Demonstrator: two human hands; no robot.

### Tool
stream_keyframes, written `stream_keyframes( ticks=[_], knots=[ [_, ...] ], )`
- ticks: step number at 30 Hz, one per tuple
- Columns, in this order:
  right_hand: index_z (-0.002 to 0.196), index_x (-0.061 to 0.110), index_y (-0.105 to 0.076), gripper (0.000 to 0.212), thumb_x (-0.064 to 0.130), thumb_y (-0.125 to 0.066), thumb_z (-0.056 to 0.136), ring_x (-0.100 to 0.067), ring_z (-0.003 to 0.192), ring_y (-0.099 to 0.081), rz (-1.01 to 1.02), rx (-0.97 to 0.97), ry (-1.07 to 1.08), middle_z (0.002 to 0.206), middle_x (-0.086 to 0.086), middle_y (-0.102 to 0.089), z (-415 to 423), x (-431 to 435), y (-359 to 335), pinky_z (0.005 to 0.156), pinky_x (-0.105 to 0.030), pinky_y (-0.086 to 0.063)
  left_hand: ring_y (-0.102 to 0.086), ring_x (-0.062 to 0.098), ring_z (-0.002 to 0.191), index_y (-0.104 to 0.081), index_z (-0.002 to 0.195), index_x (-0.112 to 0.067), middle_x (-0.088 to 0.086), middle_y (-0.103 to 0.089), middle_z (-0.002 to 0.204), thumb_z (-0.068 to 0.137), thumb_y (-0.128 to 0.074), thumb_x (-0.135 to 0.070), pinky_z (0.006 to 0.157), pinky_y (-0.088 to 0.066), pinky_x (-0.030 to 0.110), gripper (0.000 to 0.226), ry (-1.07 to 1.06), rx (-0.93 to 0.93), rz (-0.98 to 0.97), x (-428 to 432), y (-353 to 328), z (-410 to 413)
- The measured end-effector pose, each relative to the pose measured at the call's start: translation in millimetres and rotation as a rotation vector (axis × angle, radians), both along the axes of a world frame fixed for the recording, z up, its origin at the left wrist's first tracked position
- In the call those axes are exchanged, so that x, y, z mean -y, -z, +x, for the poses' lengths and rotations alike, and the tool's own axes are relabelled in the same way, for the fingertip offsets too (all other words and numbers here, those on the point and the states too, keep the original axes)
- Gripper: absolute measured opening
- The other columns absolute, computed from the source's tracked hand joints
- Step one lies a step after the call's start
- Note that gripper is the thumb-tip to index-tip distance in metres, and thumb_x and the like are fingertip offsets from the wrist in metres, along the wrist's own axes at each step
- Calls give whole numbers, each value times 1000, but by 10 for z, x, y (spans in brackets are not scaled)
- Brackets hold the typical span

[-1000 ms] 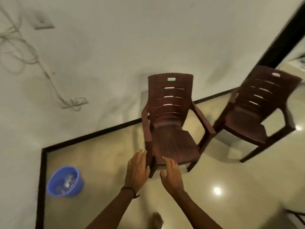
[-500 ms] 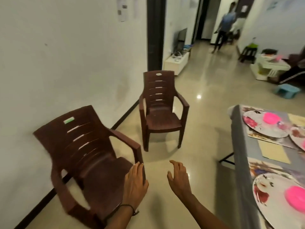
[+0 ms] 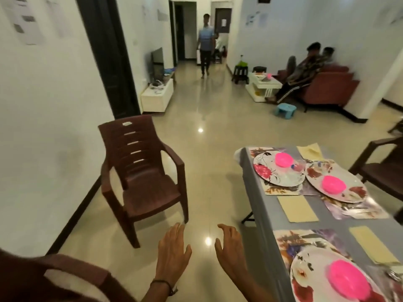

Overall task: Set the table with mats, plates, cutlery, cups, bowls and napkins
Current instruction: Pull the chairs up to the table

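The left hand (image 3: 173, 251) and right hand (image 3: 231, 247) are held open and empty over the floor, near the bench (image 3: 254, 192). More of the bench is shown than before; plates (image 3: 283, 179), bowls (image 3: 283, 159), mats (image 3: 281, 191) and napkins (image 3: 297, 209) are laid on it.

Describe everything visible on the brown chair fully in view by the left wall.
The brown chair looks like one-piece moulded plastic, dark brown, with two armrests and a backrest cut with horizontal slots. It stands upright on the glossy floor, seat empty, close beside the white wall, turned partly toward the table. Nothing but the floor touches it.
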State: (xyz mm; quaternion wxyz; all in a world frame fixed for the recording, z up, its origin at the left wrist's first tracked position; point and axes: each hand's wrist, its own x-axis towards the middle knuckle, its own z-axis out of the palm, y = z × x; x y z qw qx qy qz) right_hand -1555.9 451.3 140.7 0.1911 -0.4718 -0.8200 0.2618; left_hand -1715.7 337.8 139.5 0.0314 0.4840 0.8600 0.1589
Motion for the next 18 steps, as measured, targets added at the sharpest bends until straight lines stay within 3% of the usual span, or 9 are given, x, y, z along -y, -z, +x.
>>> stream_keyframes(
  ticks=[6,18],
  knots=[
    [132,34,-47,41,31,-55,92,-13,121,-49,-11,72,122,131,10,-50,-202,-730,264,98,-29,-46,-53,20,125,-54,133,-19,1,-54,137,73,-66,-40,91,-51,37,65,210,8,-8,-1031,134,-426],
    [130,30,-51,41,26,-55,90,-10,118,-49,-29,9,412,130,10,-50,-1219,-2319,14,103,-30,-44,-53,25,125,-55,133,-17,6,-53,139,75,-54,-40,92,-51,41,62,517,-2,-3,-3099,73,-1441]
  ],
)
